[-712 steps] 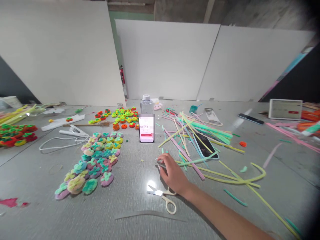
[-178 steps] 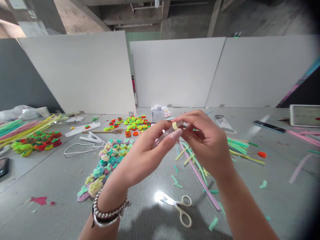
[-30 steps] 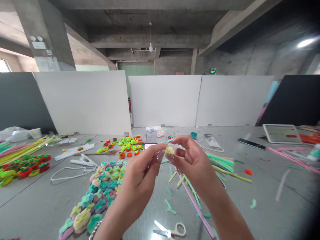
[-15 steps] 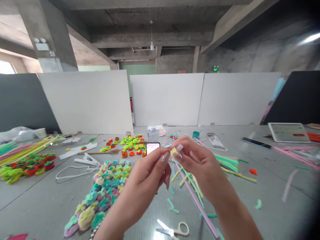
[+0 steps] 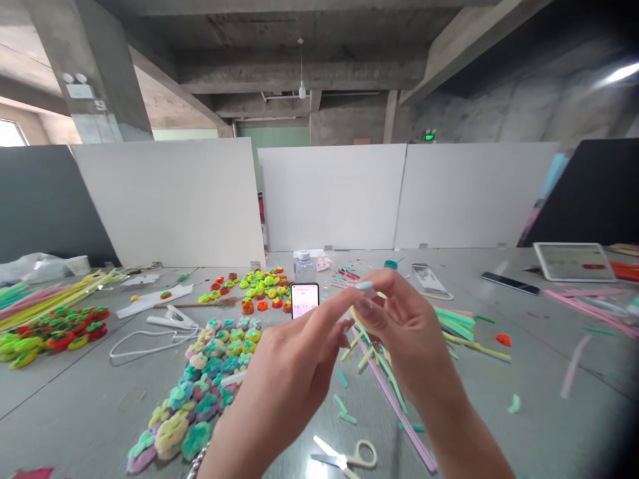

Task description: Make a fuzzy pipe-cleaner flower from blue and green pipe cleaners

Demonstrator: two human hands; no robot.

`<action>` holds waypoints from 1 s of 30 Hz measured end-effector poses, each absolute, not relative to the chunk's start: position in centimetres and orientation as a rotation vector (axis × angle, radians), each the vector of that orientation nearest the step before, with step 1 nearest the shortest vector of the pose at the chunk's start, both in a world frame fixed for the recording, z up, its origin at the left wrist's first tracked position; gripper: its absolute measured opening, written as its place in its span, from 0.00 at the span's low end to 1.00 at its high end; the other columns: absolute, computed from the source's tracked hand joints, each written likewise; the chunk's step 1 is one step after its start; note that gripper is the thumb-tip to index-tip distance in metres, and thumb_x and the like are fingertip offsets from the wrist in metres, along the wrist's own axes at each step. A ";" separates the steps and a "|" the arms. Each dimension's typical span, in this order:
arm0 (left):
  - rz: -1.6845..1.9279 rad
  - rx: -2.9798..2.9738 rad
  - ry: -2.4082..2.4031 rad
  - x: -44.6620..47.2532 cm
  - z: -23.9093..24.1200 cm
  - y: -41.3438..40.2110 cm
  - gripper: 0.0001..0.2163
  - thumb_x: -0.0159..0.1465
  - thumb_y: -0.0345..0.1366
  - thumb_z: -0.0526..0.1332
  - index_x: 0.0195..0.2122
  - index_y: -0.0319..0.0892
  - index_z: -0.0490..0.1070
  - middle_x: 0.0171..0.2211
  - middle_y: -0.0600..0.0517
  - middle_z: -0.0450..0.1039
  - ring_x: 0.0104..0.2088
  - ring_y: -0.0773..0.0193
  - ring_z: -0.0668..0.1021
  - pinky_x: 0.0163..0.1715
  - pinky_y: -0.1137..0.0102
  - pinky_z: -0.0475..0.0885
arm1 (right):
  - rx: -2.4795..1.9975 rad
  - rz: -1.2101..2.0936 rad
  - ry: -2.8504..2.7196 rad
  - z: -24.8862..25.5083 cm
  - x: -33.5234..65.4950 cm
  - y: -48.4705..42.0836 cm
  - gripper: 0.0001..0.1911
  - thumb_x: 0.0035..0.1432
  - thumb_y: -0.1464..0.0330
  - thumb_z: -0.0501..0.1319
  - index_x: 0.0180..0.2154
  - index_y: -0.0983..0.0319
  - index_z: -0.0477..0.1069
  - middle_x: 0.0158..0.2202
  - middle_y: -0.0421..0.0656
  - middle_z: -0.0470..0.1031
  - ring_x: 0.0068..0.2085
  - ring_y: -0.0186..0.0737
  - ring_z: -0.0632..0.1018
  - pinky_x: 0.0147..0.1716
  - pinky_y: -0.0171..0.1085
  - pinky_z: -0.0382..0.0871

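Observation:
Both hands meet above the middle of the table, fingers pinched together. Between the fingertips of my right hand [image 5: 407, 326] shows a bit of a small yellow chenille stem piece [image 5: 356, 315], mostly hidden. My left hand [image 5: 294, 362] is closed too, its fingertips pressed against the same piece. A white stick-like thing [image 5: 233, 378] juts out beside the left hand; whether the hand holds it is unclear. Scissors [image 5: 344, 459] lie below the hands with blades apart. Cut yellow and green chenille stem bits [image 5: 344, 406] and a long lilac stem [image 5: 399, 406] lie under the right hand.
Pastel chenille flowers [image 5: 207, 379] lie in rows left of my hands. Orange and yellow chenille pieces [image 5: 264, 286] lie behind them. A phone [image 5: 304, 298] with a timer stands before a clear bottle [image 5: 303, 266]. At right lie a dark phone [image 5: 509, 284] and a tablet [image 5: 574, 261].
My left index finger has stretched over the right fingertips, covering most of the yellow piece. The white stick-like thing now shows beside the left hand.

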State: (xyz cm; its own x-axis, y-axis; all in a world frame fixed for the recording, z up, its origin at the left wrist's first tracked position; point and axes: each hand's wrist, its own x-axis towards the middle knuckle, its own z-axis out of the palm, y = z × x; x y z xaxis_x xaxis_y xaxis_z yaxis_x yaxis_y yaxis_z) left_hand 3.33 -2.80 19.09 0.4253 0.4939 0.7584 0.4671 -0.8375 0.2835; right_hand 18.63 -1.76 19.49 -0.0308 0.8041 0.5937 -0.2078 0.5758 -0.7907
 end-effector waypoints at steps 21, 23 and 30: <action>1.056 1.371 0.303 3.6 20.2 -2.0 0.09 0.70 0.37 0.52 0.38 0.42 0.71 0.15 0.62 0.47 0.13 0.76 0.48 0.10 0.82 0.47 | -0.743 0.706 -1.609 20.1 19.1 -2.5 0.11 0.60 0.61 0.63 0.45 0.50 0.73 0.39 0.39 0.71 0.35 0.36 0.71 0.31 0.35 0.66; 0.997 1.313 0.260 3.7 20.2 -1.8 0.10 0.70 0.36 0.52 0.33 0.41 0.68 0.14 0.62 0.44 0.13 0.76 0.46 0.10 0.81 0.45 | -0.747 0.649 -1.642 20.3 19.1 -2.7 0.08 0.60 0.62 0.62 0.43 0.50 0.75 0.39 0.39 0.71 0.36 0.36 0.71 0.33 0.36 0.66; 1.046 1.652 0.468 4.0 19.5 -2.1 0.14 0.72 0.42 0.48 0.46 0.42 0.69 0.18 0.59 0.60 0.15 0.74 0.60 0.14 0.78 0.57 | -0.718 0.564 -1.558 20.1 19.4 -2.5 0.02 0.57 0.65 0.65 0.32 0.52 0.77 0.35 0.39 0.68 0.35 0.36 0.69 0.34 0.36 0.65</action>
